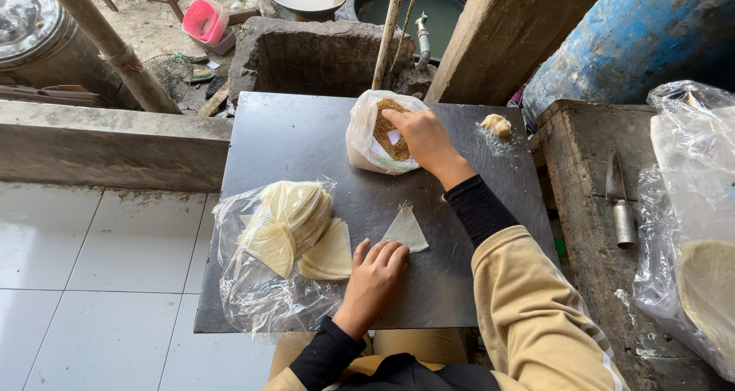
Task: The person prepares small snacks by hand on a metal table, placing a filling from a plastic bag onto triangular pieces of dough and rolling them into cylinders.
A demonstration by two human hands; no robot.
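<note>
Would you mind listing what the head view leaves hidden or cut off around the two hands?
- Right hand: its fingertips dip into the white bag of brown filling, so its grip is hidden.
- Stack of wrappers: crumpled clear plastic veils it; no count possible.
- Left hand: palm down on the dark board, underside unseen.
- Clear bag at right: cut off by the frame edge.
</note>
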